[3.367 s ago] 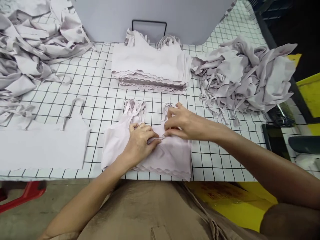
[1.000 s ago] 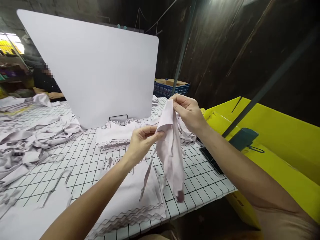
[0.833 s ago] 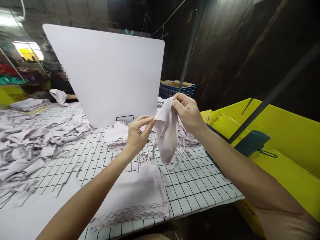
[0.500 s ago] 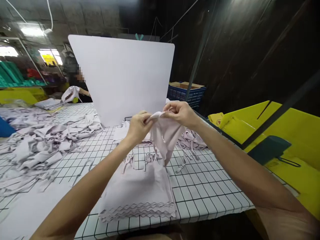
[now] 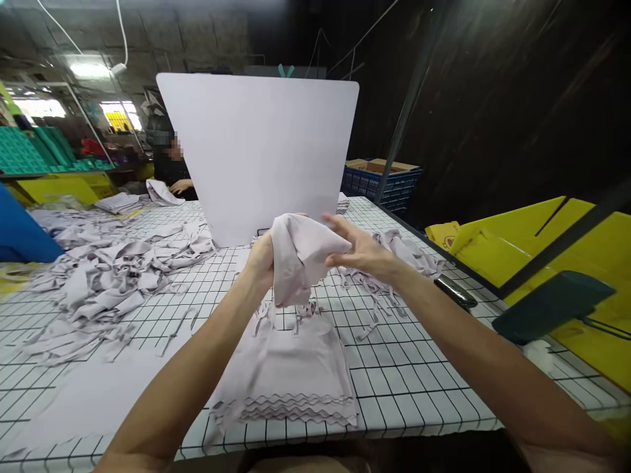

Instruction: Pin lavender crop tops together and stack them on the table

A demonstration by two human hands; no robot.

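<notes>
Garment now draped over my left hand, closure hidden, cannot tell; right hand, pinch released, spread around corner; handling apparently mid-adjustment.

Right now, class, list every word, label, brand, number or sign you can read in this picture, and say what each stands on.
None can be read.
Yellow packet: a small mark, too blurred to tell whether it is lettering.
Upright white panel: no writing visible.
Held garment: no label or print legible.
</notes>
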